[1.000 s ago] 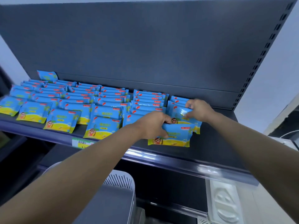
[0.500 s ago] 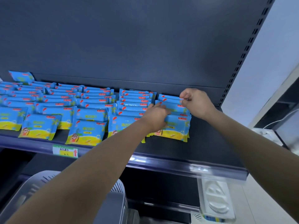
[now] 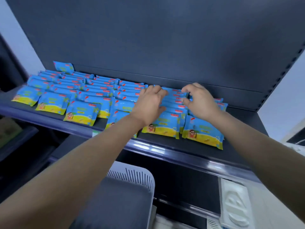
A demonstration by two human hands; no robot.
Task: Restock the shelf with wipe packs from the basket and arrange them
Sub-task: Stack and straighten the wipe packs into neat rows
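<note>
Several overlapping columns of blue and yellow wipe packs [image 3: 82, 113] lie on the dark shelf [image 3: 239, 151]. Both hands reach over the second column from the right [image 3: 171, 103]. My left hand [image 3: 151, 103] grips that column's left edge, fingers at the back packs and thumb nearer the front. On the column's right edge, my right hand [image 3: 199, 101] pinches the back packs between thumb and fingers. The front packs [image 3: 203, 133] of the two right columns lie flat by the shelf lip. Below my left forearm stands the white slotted basket [image 3: 132, 176]; its inside is hidden.
A dark back panel rises behind the packs, with a perforated upright [image 3: 280, 75] at the right. One single pack [image 3: 63, 67] leans against the back at far left. A white moulded object [image 3: 234, 204] sits low at the right. Bare shelf shows right of the last column.
Both hands have left the front pack of the rightmost column and moved back and left onto the neighbouring column. That front pack now lies flat near the shelf lip.
</note>
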